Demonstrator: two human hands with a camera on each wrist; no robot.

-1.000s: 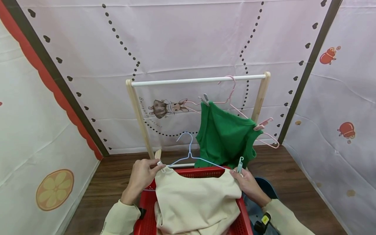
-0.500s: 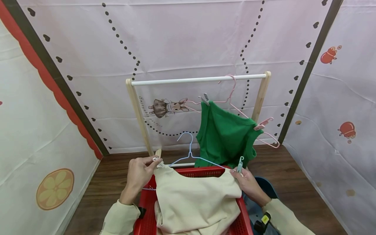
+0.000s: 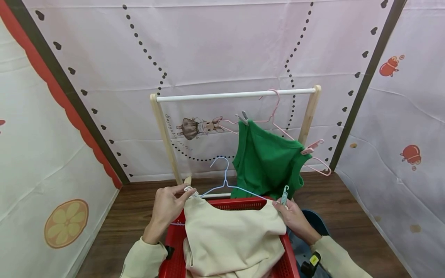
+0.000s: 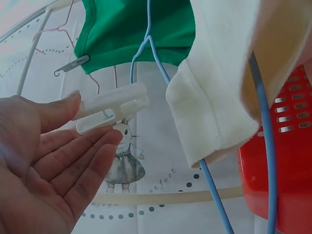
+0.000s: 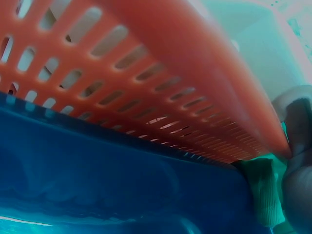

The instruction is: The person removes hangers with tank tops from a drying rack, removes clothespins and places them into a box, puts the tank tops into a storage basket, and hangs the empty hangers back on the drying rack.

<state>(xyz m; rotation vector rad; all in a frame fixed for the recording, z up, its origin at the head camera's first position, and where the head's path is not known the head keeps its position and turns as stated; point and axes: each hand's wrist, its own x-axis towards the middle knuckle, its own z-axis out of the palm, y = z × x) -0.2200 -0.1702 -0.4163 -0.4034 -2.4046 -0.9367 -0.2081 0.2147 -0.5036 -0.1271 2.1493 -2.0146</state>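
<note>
Soft, even light fills the head view, crisp enough to show creases on the pale back wall. The left wrist view is hazier, washed out at the upper left, with the left hand in gentle shade and the white clip fairly sharp. The right wrist view is worst (blurred, tinted teal): glare streaks the blue tub, and the murky shape at the right edge is probably the right hand.

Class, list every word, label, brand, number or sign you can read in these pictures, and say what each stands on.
"Enjoya...": curved lettering beside the rabbit print on the backdrop cloth; its ending is unclear.
Further word below it: too faint to read surely.
Yellow label on the black wrist device: any marks are too small to read.
</note>
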